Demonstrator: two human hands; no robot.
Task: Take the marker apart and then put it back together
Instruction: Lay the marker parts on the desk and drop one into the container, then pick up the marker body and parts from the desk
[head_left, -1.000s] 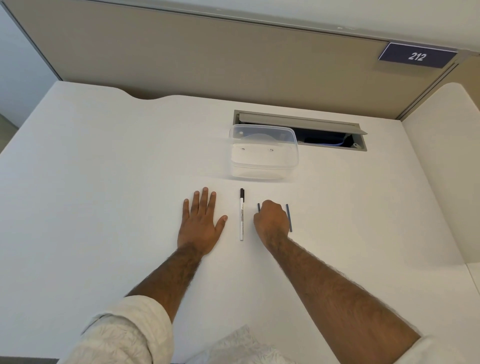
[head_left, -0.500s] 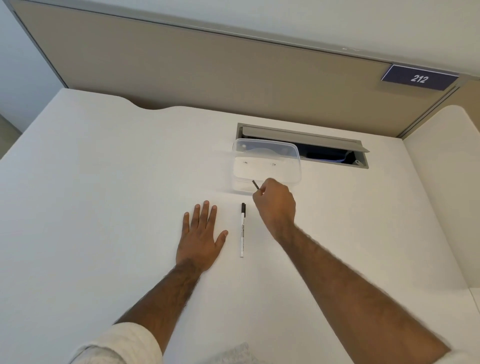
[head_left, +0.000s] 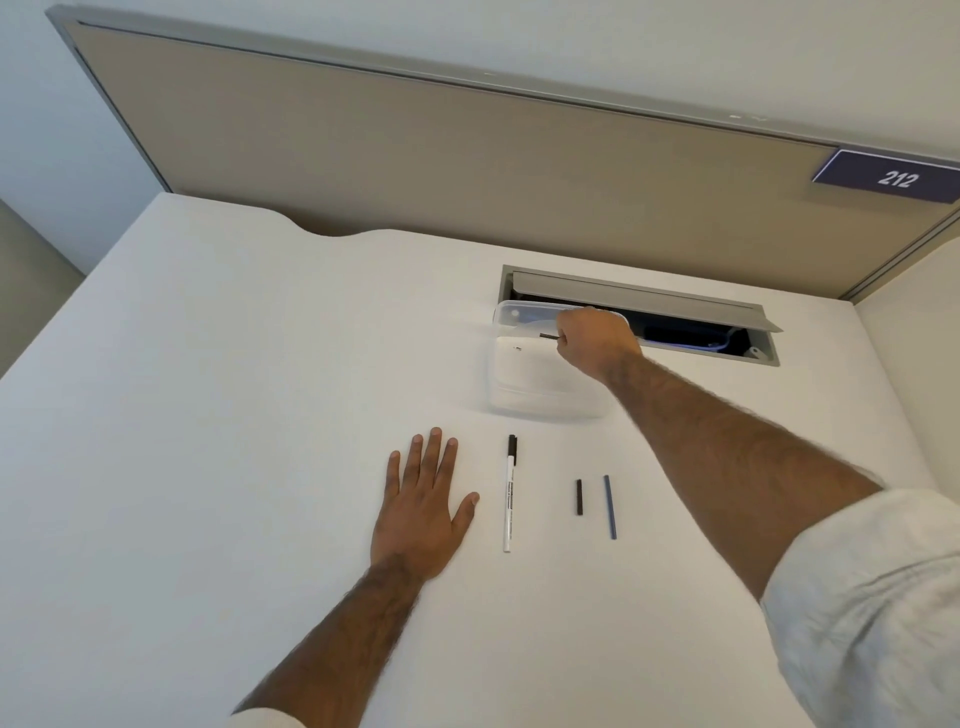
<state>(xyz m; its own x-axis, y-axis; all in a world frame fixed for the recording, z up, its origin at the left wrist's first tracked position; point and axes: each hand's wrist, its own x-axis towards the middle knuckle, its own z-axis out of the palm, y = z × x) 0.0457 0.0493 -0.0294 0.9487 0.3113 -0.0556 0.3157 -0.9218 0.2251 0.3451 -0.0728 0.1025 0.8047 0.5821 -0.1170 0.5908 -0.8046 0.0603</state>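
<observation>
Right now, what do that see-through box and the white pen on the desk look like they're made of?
The see-through box looks like thin clear plastic: the white desk shows through its walls, and its rounded rim catches a soft shine. The white pen looks like smooth, hard plastic too, with a matte white barrel carrying printed text and a black cap at the far end. Neither shows any metal glint.

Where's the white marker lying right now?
In the head view the white marker lies on the desk, just right of the flat left hand and left of a short black piece.
</observation>
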